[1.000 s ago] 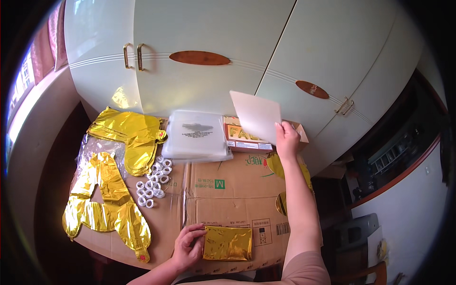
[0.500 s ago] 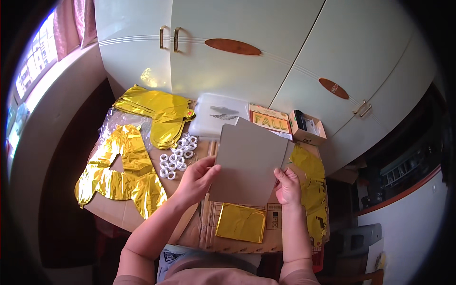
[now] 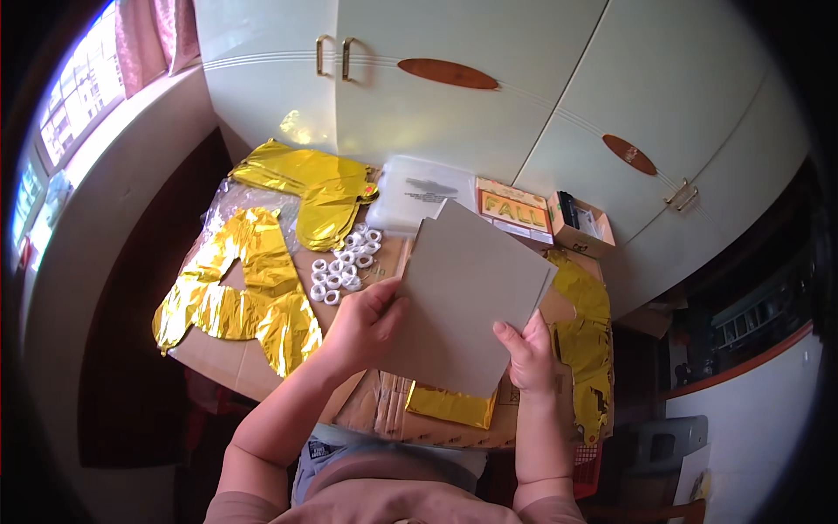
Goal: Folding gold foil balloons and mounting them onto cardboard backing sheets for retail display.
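Holding grey cards (image 3: 471, 297) w/ L hand (image 3: 367, 323) & R hand (image 3: 529, 354), more tilted vs b4

A narrow bare strip of the brown cardboard-covered counter (image 3: 388, 258) provided clearance between the cluster of small white rings (image 3: 336, 266) and the flat grey cardboard sheets (image 3: 471, 301). The sheets, held between the left hand (image 3: 365, 325) and right hand (image 3: 530, 354), obstructed overhead access to the rectangular gold foil packet (image 3: 449, 405), except along its near part. Upright pale-green cabinet doors (image 3: 463, 122) limited rear passage.
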Tool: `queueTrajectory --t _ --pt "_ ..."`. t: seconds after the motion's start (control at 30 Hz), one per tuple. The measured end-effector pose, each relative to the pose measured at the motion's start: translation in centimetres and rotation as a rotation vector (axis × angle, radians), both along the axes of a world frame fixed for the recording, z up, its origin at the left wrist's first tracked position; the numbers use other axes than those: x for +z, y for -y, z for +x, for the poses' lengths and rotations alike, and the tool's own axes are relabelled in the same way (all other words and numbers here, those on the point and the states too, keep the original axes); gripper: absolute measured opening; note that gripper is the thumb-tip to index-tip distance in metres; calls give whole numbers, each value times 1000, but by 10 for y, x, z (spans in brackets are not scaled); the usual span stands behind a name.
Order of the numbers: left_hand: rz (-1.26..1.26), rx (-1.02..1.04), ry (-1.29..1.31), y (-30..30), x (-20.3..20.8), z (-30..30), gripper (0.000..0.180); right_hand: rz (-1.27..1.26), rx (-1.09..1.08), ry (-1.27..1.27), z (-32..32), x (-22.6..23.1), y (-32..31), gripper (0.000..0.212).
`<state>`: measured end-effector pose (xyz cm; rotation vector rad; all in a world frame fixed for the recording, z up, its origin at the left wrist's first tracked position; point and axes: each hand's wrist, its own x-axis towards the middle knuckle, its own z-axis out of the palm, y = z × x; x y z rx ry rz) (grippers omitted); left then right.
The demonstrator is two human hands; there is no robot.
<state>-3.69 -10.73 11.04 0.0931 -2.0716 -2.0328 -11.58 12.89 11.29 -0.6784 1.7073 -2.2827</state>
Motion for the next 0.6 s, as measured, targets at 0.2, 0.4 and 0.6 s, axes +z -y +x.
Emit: queueTrajectory --t 0.2,0.4,0.6 --pt "110 -58 204 30 3 99 35 56 143 77 53 -16 13 31" --pt "390 9 78 19 -27 179 36 137 104 160 110 -64 25 22" --pt "215 41 319 14 -55 231 25 123 99 183 166 -81 25 21"
